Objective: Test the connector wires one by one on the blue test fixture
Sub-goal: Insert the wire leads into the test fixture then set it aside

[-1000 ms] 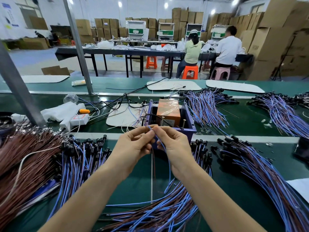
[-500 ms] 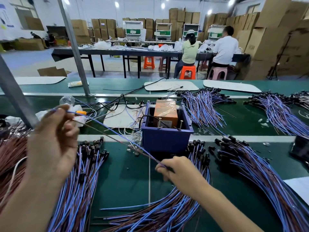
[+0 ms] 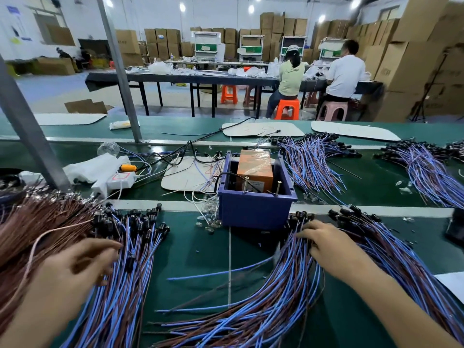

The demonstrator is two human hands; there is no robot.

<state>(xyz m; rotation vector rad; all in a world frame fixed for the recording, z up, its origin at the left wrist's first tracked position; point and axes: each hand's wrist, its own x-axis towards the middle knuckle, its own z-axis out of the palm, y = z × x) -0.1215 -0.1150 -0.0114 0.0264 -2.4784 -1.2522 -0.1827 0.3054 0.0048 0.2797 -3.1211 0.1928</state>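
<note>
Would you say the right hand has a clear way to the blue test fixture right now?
Probably yes: the right hand rests on the wire bundle just in front of the blue test fixture, and only loose connector ends lie between them.

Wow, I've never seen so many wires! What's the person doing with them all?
A person is testing connector wires at a green workbench. Neither hand is at the blue test fixture, the box in the middle. The left hand rests on the left wire bundle. The right hand reaches into the middle wire bundle, near its black connector ends, likely for the next wire. Whether it has pinched one yet is hard to tell.
</note>
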